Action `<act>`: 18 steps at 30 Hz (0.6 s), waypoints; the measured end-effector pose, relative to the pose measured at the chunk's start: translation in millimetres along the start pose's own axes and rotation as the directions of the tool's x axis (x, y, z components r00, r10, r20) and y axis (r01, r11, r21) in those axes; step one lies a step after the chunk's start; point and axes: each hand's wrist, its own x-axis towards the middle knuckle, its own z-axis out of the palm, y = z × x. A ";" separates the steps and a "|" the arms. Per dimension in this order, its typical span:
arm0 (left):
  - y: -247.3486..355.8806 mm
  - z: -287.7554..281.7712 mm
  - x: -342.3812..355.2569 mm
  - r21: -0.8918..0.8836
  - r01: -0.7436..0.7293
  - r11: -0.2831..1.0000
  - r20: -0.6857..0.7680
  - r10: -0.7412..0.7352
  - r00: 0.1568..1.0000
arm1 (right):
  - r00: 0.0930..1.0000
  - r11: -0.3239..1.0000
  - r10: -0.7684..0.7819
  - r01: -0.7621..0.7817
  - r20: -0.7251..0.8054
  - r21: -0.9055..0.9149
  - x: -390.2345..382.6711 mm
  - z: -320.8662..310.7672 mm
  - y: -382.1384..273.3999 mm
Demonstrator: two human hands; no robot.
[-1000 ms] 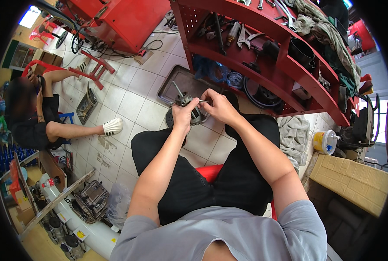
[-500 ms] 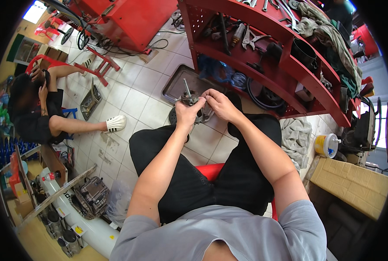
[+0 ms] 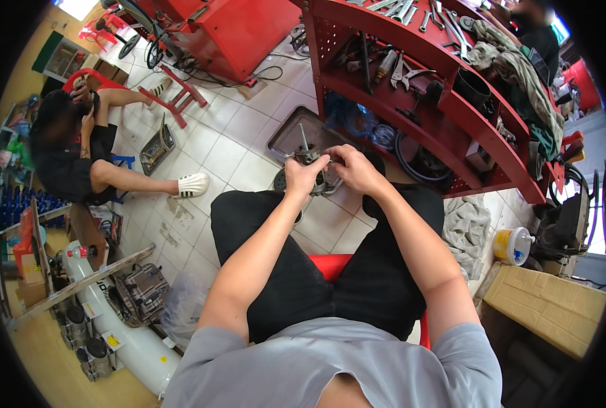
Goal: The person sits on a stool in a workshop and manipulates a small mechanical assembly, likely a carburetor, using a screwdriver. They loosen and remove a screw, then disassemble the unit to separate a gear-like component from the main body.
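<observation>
In front of my knees is a dark round metal machine part (image 3: 307, 154) with a thin upright rod (image 3: 303, 136) rising from its middle. My left hand (image 3: 304, 175) is closed around the near left side of this part. My right hand (image 3: 354, 168) is at its right side, fingers bent and pinched at the edge near my left thumb. Whatever those right fingers pinch is too small to make out. Below the hands, more of the metal assembly shows in part. Past the part, a shallow metal drip tray (image 3: 275, 141) lies on the tiled floor.
A red tool cart (image 3: 398, 112) with wrenches and pliers stands at the front right. At the left sits another person (image 3: 65, 143) holding something near the head. A grey cloth (image 3: 467, 224), a yellow-white bucket (image 3: 513, 245) and a cardboard box (image 3: 547, 299) are at my right.
The whole view has shifted slightly, so the surroundings sit further right and the cart shows more. Both hands stay at the metal part, with small finger movements only.
</observation>
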 end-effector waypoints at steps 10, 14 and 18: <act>-7.4 0.6 0.6 0.312 -0.159 0.936 -0.008 0.170 0.985 | 0.998 0.921 -0.052 0.033 -0.038 -0.388 -10.7 -8.8 -20.3; -1.6 3.4 -1.8 0.351 -0.187 0.917 -0.016 0.206 0.979 | 0.997 0.855 -0.020 -0.022 -0.076 -0.519 -9.8 -4.2 -21.4; -15.5 3.0 0.6 0.228 -0.102 0.968 -0.059 0.118 0.991 | 0.998 0.760 0.026 -0.056 -0.056 -0.647 -8.4 3.5 -8.3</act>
